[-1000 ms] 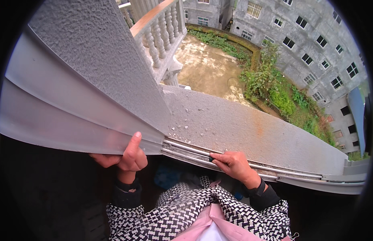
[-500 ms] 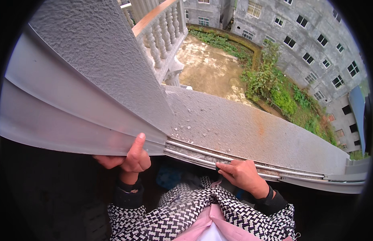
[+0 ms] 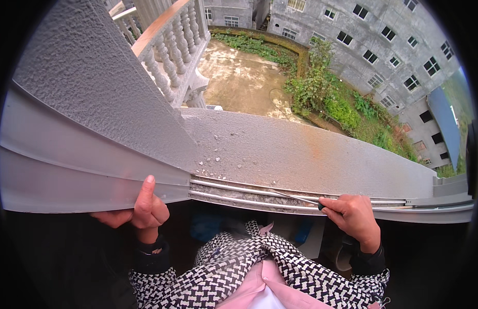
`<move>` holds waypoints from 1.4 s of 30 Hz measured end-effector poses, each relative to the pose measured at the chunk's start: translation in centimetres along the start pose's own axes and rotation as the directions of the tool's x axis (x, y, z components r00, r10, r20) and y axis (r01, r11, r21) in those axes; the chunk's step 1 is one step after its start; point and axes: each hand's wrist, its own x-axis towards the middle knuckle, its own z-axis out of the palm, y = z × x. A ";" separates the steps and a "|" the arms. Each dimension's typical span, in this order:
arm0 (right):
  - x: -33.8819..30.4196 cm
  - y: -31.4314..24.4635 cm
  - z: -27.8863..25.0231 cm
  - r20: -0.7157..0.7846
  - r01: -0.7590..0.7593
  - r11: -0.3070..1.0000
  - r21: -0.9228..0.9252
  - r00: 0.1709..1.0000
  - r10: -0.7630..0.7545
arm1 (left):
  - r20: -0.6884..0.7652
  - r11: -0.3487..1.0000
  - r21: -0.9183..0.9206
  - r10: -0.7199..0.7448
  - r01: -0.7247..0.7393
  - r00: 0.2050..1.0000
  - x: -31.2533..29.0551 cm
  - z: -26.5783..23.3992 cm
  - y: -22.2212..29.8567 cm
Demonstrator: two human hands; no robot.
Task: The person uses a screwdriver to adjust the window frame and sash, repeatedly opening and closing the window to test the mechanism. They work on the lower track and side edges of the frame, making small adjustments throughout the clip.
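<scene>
My right hand (image 3: 355, 216) is closed around the dark handle of a screwdriver (image 3: 295, 196). Its thin metal shaft points left and lies over the window track (image 3: 234, 197), with the tip down in the dirty groove between the white rails. Grit and dark dirt line that groove. On the left, my left hand (image 3: 146, 208) grips the lower edge of the grey window frame (image 3: 84, 177), thumb up against its face and the other fingers partly hidden.
Beyond the track lies a rough grey outer sill (image 3: 280, 147) with loose crumbs (image 3: 218, 162) and a rust stain. A textured wall (image 3: 95, 77) rises at left, near a balustrade (image 3: 174, 46). Far below are a yard (image 3: 239, 77), plants and a grey building (image 3: 367, 36).
My right hand has moved right along the track, and the screwdriver's shaft now shows. My left hand keeps its grip on the frame. The whole view has shifted a little.
</scene>
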 end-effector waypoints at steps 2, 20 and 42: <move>-2.1 -0.3 -2.9 0.087 -0.082 0.982 -0.168 0.991 0.098 | 0.009 0.999 -0.024 0.021 -0.021 1.000 0.1 0.2 -0.3; 0.1 -5.9 -3.2 0.506 0.088 0.828 -0.554 0.826 0.250 | -0.085 0.997 0.013 0.081 -0.080 0.993 -0.4 1.0 -0.6; 8.7 -11.5 -1.6 0.538 0.274 0.861 -0.430 0.843 0.000 | -0.109 0.997 -0.072 0.017 -0.025 0.994 -0.9 1.4 -0.5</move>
